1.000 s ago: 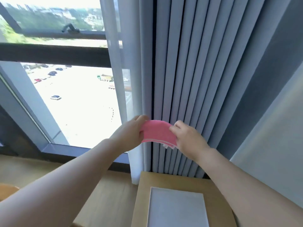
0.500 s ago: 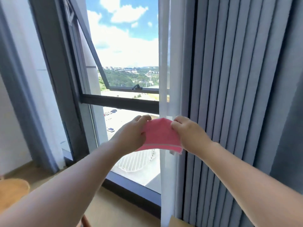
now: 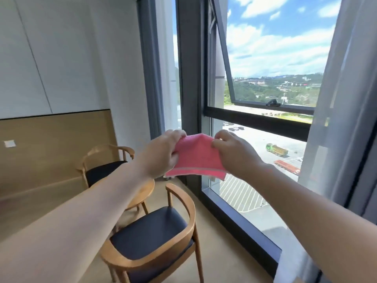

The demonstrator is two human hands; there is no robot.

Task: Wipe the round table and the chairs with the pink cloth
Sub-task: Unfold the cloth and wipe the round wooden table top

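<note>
A tall window [image 3: 265,111] fills the wall at two o'clock while, at seven o'clock below my arms, two chairs [image 3: 155,240] flank one round table [image 3: 145,190], and my left hand [image 3: 161,155] and right hand [image 3: 234,154] each pinch one pink cloth [image 3: 195,158] stretched between them in mid-air.

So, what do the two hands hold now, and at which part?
Both hold the pink cloth: the left hand grips its left edge, the right hand pinches its upper right edge.
</note>
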